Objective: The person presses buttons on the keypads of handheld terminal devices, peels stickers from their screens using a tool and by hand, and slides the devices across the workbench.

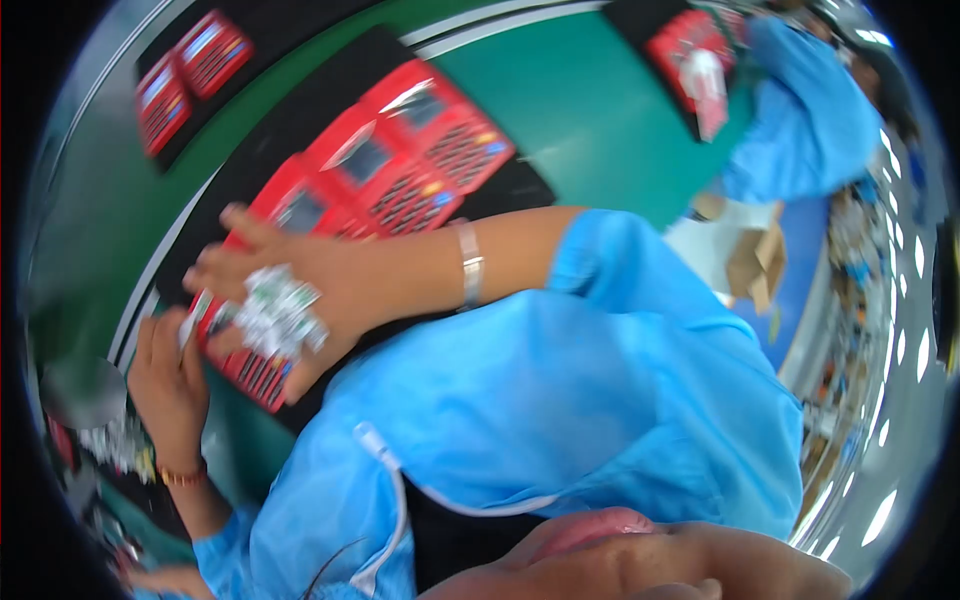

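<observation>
Several small white-and-green packets (278,310) lie in a heap on my right hand (325,285), whose fingers are spread under and around them. This hand is over a row of red keypad devices with grey screens, and covers part of the nearest red device (258,375). Beside it, my left hand (168,375) has its fingers drawn together at a thin white piece (190,325), perhaps another packet; blur hides its detail. Three more red devices stretch up to the right, among them the middle device (375,170) and the far device (440,125). They rest on a black mat (530,190).
Two red devices (213,52) sit on another black strip at upper left. A co-worker's blue sleeve (800,115) is at upper right, near more red devices (680,40). An open cardboard box (757,262) stands at right. The work surface (580,90) is green.
</observation>
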The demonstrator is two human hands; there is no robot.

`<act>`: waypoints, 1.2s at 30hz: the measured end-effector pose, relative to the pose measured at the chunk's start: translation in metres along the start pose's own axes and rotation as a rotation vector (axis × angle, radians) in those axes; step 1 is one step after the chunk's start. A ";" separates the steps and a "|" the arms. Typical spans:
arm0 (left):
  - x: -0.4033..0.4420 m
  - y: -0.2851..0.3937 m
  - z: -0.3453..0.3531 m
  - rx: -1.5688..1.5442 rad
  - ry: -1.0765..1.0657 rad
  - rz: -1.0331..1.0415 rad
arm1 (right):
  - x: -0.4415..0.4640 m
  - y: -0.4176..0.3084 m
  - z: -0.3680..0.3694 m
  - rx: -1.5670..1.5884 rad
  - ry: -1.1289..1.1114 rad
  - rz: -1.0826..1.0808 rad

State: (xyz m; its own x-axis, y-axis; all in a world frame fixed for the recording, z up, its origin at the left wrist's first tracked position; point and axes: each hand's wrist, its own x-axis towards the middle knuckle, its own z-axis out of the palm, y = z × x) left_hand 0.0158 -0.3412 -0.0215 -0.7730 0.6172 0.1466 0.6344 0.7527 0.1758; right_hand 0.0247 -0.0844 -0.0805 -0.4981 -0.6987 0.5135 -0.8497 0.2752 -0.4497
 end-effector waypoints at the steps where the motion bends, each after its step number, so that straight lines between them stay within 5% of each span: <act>1: -0.001 0.001 0.003 0.024 -0.008 -0.008 | -0.003 0.004 0.009 0.022 0.053 -0.007; 4: -0.002 -0.022 0.018 0.106 0.185 0.053 | 0.007 0.001 0.031 -0.041 0.003 0.000; 8: 0.034 -0.007 -0.007 -0.051 0.583 -0.129 | 0.009 0.001 0.037 -0.020 -0.029 0.024; 11: 0.040 0.055 -0.021 -0.241 -0.007 0.330 | 0.008 0.006 0.040 0.089 -0.049 0.025; 12: 0.032 0.069 -0.016 -0.263 -0.125 0.161 | 0.006 0.009 0.048 0.119 -0.015 0.024; 14: 0.031 0.056 -0.026 -0.380 -0.099 0.253 | 0.008 0.007 0.047 0.124 -0.028 0.032; 18: -0.022 -0.006 -0.023 -0.230 -0.109 -0.371 | 0.015 -0.002 0.034 0.057 -0.214 0.102; 20: -0.062 -0.074 0.010 -0.256 -0.170 -0.463 | 0.016 -0.003 0.034 0.038 -0.223 0.098; 21: -0.072 -0.084 0.020 -0.337 -0.288 -0.415 | 0.016 -0.001 0.034 0.032 -0.228 0.095; 23: -0.076 -0.074 0.045 -0.605 -0.145 -0.414 | 0.015 -0.003 0.029 0.052 -0.234 0.103; 24: -0.078 -0.082 0.054 -0.453 -0.121 -0.366 | 0.015 -0.006 0.027 0.086 -0.251 0.140; 31: 0.002 0.025 0.032 -0.765 -0.153 -0.339 | -0.057 -0.013 -0.029 -0.161 0.079 0.082; 36: 0.050 0.092 0.049 -1.171 -0.311 -0.362 | -0.114 -0.019 -0.122 -0.200 -0.117 0.266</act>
State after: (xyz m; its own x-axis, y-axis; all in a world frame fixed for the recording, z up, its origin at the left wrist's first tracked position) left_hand 0.0356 -0.2303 -0.0455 -0.7692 0.5663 -0.2961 -0.1139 0.3345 0.9355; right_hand 0.0765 0.0709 -0.0413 -0.6930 -0.6532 0.3051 -0.7159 0.5736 -0.3980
